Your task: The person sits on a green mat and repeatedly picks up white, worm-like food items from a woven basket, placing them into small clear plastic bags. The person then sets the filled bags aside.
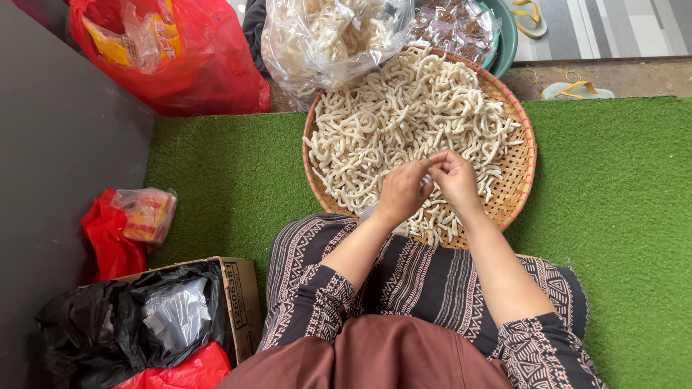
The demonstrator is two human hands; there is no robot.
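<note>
Hands (pixel 430 181) – clear packet (pixel 427 180) pinched between

A green turf mat (pixel 238 180) covers the floor beneath the hands (pixel 429 184); a round woven tray (pixel 520 166) of pale crackers lies on it directly under them; beyond the tray, away from the hands, sit a clear bag (pixel 324 36) of crackers and a teal basin (pixel 507 36); far to the hands' left a red bag (pixel 209 72) rests at the mat's corner; nearer and to the left, on the grey floor (pixel 58 144), lie a small red bag (pixel 108 245) and a cardboard box (pixel 241 295) stuffed with black plastic.
</note>
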